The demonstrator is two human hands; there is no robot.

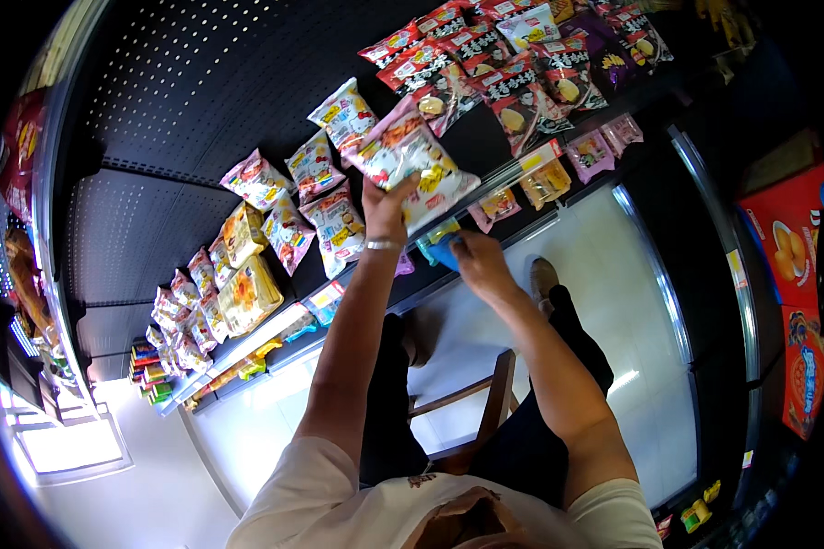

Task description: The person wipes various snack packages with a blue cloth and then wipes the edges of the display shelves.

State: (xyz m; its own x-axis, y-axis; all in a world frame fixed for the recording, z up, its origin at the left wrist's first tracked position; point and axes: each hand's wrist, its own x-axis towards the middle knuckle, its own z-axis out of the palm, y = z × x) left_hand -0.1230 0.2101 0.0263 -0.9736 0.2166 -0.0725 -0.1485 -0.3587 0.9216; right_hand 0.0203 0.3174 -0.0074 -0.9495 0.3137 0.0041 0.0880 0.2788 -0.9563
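My left hand (386, 204), with a pale band at the wrist, grips a white and pink snack bag (415, 165) with cartoon print. It holds the bag over the front of a black shelf (463, 147). Lower and to the right, my right hand (486, 269) pinches a blue item (444, 252), which looks like a cloth, by the shelf's front edge. Its far part is hidden. Similar white snack bags (343, 117) stand and lean left of the held bag. Red and black snack bags (515, 103) fill the shelf to its right.
Yellow square packs (250, 295) and small bags (185, 316) sit farther left. A lower shelf carries small packets (546, 182). Beneath me is a wooden stool (498, 391) on a pale tiled floor (590, 261). Red boxes (793, 254) stand on shelving at right.
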